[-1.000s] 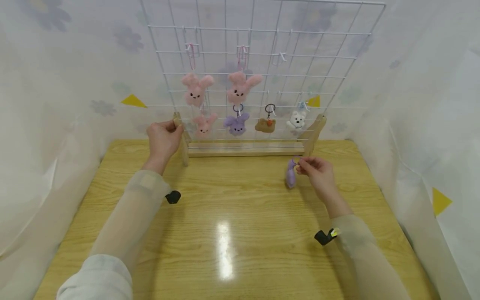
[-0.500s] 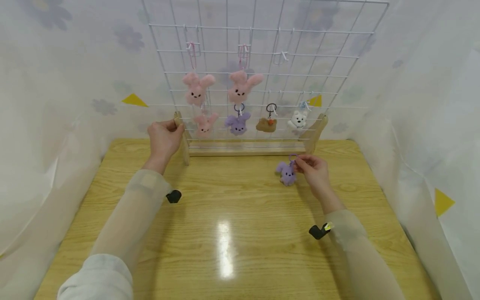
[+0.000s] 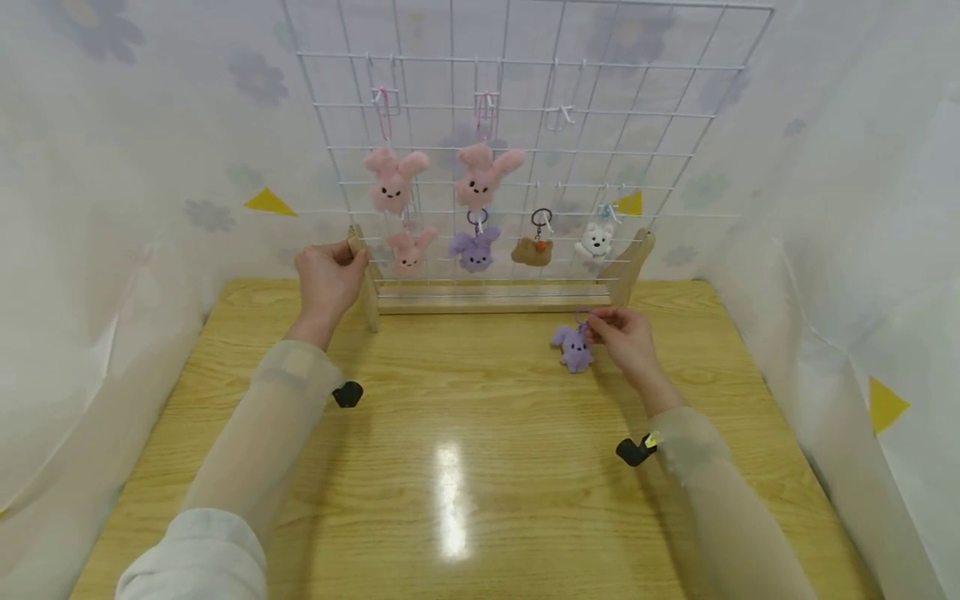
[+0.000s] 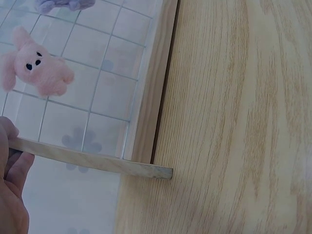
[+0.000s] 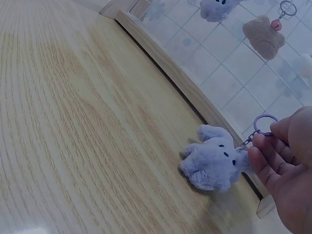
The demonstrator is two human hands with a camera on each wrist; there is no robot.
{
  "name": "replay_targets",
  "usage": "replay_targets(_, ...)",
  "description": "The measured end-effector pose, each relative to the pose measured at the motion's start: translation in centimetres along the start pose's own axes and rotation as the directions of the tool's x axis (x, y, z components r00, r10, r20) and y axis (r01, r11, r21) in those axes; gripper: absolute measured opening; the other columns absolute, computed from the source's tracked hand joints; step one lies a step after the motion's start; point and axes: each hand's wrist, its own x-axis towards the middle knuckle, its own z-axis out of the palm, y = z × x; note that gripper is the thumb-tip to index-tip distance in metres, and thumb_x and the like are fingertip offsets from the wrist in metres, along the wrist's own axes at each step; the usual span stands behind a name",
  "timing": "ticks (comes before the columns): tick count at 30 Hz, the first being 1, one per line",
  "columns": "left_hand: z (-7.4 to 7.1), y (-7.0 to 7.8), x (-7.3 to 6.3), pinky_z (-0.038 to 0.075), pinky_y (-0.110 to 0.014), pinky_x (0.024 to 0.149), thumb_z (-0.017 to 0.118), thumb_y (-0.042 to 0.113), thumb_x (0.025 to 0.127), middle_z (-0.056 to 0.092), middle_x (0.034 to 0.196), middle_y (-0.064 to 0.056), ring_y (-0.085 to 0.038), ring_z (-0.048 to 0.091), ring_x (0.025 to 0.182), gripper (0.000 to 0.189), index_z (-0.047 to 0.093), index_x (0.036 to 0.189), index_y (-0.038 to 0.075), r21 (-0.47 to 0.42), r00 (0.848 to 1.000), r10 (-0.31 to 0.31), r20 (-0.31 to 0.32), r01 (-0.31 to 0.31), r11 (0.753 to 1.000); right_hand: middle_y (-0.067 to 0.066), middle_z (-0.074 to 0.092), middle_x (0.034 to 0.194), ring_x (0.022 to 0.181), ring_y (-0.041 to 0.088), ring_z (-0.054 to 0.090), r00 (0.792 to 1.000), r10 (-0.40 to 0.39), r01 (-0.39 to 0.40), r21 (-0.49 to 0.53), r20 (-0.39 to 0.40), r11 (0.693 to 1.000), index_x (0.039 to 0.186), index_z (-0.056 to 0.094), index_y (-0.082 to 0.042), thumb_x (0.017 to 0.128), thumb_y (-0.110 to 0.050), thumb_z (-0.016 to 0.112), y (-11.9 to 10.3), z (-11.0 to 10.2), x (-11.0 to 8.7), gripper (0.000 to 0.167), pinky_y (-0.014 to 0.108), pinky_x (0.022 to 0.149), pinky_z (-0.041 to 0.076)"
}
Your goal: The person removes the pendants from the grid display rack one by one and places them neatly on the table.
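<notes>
My right hand [image 3: 625,340] pinches the ring of a purple plush bunny keychain [image 3: 576,348] between thumb and fingers, in front of the rack's right foot. In the right wrist view the purple metal ring [image 5: 265,125] and its short chain show at the fingertips, with the plush [image 5: 212,161] hanging close over the table. My left hand [image 3: 330,279] grips the left wooden side leg [image 4: 92,160] of the white wire grid rack [image 3: 592,154]. On the grid's hooks hang pink bunny plushes [image 3: 392,179], another purple bunny [image 3: 475,248], a brown bear [image 3: 532,250] and a white bear [image 3: 596,240].
The rack's wooden base bar [image 3: 487,300] stands along the back of the wood-grain table [image 3: 375,467]. A white hook [image 3: 561,115] at the upper right of the grid bears nothing. Pale flowered sheeting [image 3: 840,250] encloses the table's sides and back.
The right hand has moved slightly left with the purple bunny keychain, and the plush has swung from side-on to facing the camera. The left hand has stayed on the leg.
</notes>
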Motion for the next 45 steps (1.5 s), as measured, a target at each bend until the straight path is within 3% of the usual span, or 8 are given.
replay_targets(7, 0.0, -0.1, -0.1, 0.053, -0.018, 0.067, 0.07, 0.019, 0.103, 0.079, 0.099, -0.019, -0.022, 0.074, 0.085, 0.025, 0.081, 0.115, 0.0, -0.01, 1.0, 0.004, -0.004, -0.004, 1.0, 0.036, 0.067, 0.113, 0.082, 0.011, 0.072, 0.999, -0.008, 0.013, -0.098, 0.05, 0.995, 0.124, 0.064, 0.019, 0.105, -0.007, 0.067, 0.5, 0.1, 0.9, 0.032, 0.025, 0.076, 0.061)
replay_targets(14, 0.0, 0.1, -0.2, 0.054, -0.021, 0.068, 0.069, 0.019, 0.104, 0.079, 0.096, -0.018, -0.023, 0.074, 0.083, 0.024, 0.082, 0.111, 0.001, 0.009, 1.0, 0.022, -0.009, -0.021, 1.0, 0.036, 0.07, 0.105, 0.075, 0.007, 0.068, 0.997, -0.064, 0.071, -0.156, 0.053, 0.985, 0.115, 0.068, 0.019, 0.103, -0.004, 0.069, 0.7, 0.5, 1.6, 0.026, 0.019, 0.069, 0.057)
replay_targets(20, 0.0, 0.2, -0.2, 0.054, -0.021, 0.068, 0.068, 0.02, 0.105, 0.079, 0.099, -0.018, -0.023, 0.075, 0.085, 0.026, 0.082, 0.113, 0.001, 0.003, 1.0, 0.009, 0.001, -0.009, 1.0, 0.036, 0.069, 0.105, 0.074, 0.008, 0.068, 0.997, -0.059, 0.067, -0.173, 0.047, 0.983, 0.115, 0.067, 0.018, 0.103, -0.003, 0.069, 0.6, 0.5, 1.9, 0.025, 0.02, 0.068, 0.058)
replay_targets(26, 0.0, 0.1, -0.1, 0.053, -0.019, 0.067, 0.068, 0.019, 0.104, 0.079, 0.098, -0.018, -0.021, 0.074, 0.084, 0.025, 0.081, 0.114, 0.0, -0.019, 1.0, 0.013, 0.0, -0.013, 1.0, 0.035, 0.067, 0.111, 0.086, 0.022, 0.072, 0.997, -0.036, 0.048, -0.177, 0.069, 0.983, 0.123, 0.066, 0.017, 0.105, -0.006, 0.066, -0.3, 0.5, 1.9, 0.029, 0.028, 0.076, 0.061)
replay_targets(30, 0.0, -0.1, -0.1, 0.054, -0.02, 0.067, 0.068, 0.02, 0.104, 0.079, 0.099, -0.018, -0.022, 0.075, 0.085, 0.025, 0.081, 0.114, 0.001, -0.023, 1.0, 0.008, 0.006, -0.007, 1.0, 0.027, 0.071, 0.104, 0.089, 0.034, 0.073, 0.993, -0.083, 0.096, -0.17, 0.084, 0.981, 0.122, 0.067, 0.016, 0.104, -0.006, 0.068, -1.1, 0.7, 1.7, 0.028, 0.035, 0.078, 0.063)
replay_targets(32, 0.0, -0.1, -0.1, 0.054, -0.02, 0.068, 0.068, 0.02, 0.105, 0.079, 0.1, -0.018, -0.023, 0.075, 0.087, 0.026, 0.081, 0.115, 0.001, -0.023, 1.0, 0.004, 0.011, -0.004, 1.0, 0.024, 0.072, 0.099, 0.086, 0.036, 0.073, 0.987, -0.133, 0.146, -0.155, 0.089, 0.977, 0.119, 0.067, 0.016, 0.103, -0.004, 0.069, -1.7, 0.8, 1.5, 0.026, 0.037, 0.076, 0.063)
replay_targets(38, 0.0, 0.0, -0.2, 0.053, -0.019, 0.067, 0.068, 0.02, 0.105, 0.079, 0.101, -0.019, -0.025, 0.075, 0.088, 0.026, 0.081, 0.115, 0.0, -0.018, 1.0, 0.006, 0.01, -0.006, 1.0, 0.034, 0.07, 0.099, 0.08, 0.029, 0.072, 0.959, -0.257, 0.271, -0.124, 0.124, 0.954, 0.114, 0.07, 0.015, 0.103, -0.005, 0.07, -4.9, 1.4, 0.2, 0.022, 0.031, 0.072, 0.062)
replay_targets(45, -0.1, 0.1, -0.3, 0.052, -0.018, 0.064, 0.069, 0.018, 0.103, 0.079, 0.097, -0.019, -0.023, 0.074, 0.082, 0.024, 0.082, 0.112, -0.001, -0.012, 1.0, 0.019, -0.003, -0.019, 1.0, 0.024, 0.072, 0.095, 0.079, 0.026, 0.073, 0.913, -0.359, 0.384, -0.113, 0.193, 0.916, 0.11, 0.073, 0.01, 0.102, -0.006, 0.071, -9.0, 2.2, -1.0, 0.017, 0.03, 0.073, 0.062)
